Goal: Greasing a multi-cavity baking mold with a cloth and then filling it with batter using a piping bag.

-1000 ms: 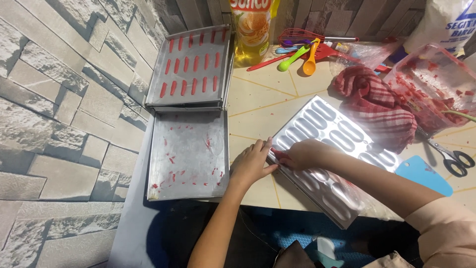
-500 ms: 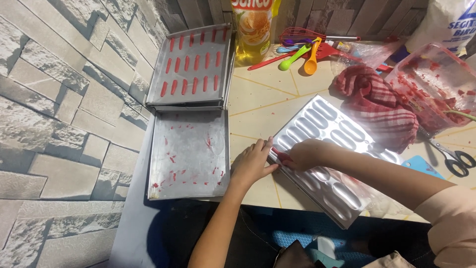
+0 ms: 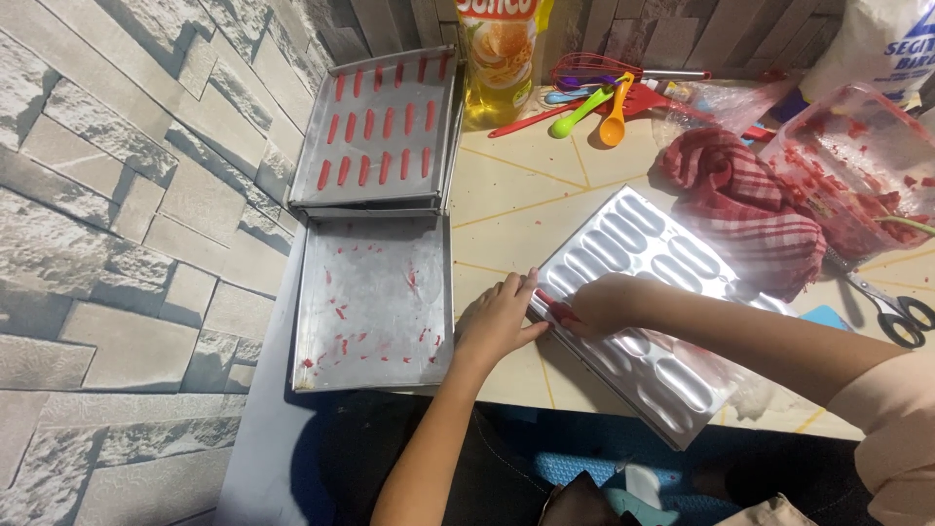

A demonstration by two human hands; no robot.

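Both my hands meet at the near-left corner of the moulded metal tray (image 3: 643, 292): left hand (image 3: 497, 321) open, flat beside it; right hand (image 3: 596, 304) pinching a red strip (image 3: 551, 305) at my fingertips.

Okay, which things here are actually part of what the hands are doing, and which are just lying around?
In use: left hand, right hand, red dough strip, metal mould tray.

Lying about: flat smeared tray, tray of red strips, checked cloth, scissors, coloured spoons.

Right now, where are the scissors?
In the head view the scissors lie at the far right edge of the table, beyond the person's right forearm, just below the red checked cloth and the clear plastic tub.
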